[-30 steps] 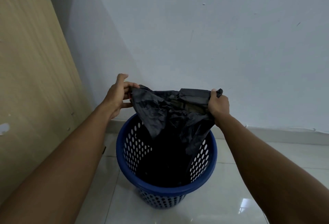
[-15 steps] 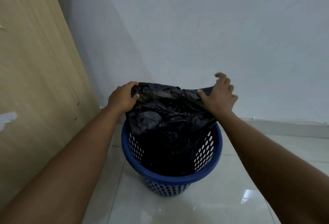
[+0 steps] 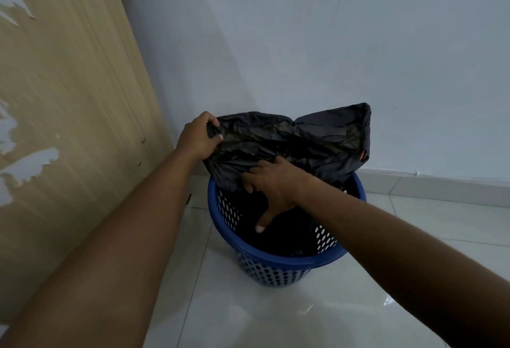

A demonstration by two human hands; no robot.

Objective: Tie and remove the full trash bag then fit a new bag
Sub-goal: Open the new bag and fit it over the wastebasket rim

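Observation:
A black trash bag (image 3: 317,137) stands up out of a blue perforated bin (image 3: 276,258), with its lower part hanging inside. The bag's right corner sticks up unsupported against the wall, and a small orange spot shows on its right edge. My left hand (image 3: 200,136) grips the bag's upper left edge, fingers curled over it. My right hand (image 3: 271,186) is over the bin's mouth. Its fingers are spread on the bag's near fold and the thumb points down into the bin.
The bin stands on glossy white floor tiles (image 3: 276,314) in a corner. A wooden panel with peeling veneer (image 3: 69,126) is close on the left. A pale wall with a skirting board (image 3: 441,184) rises just behind.
My right hand let go of the bag's right corner and moved down and left onto the bag's near fold. My left hand keeps its grip on the left edge. The view moved closer.

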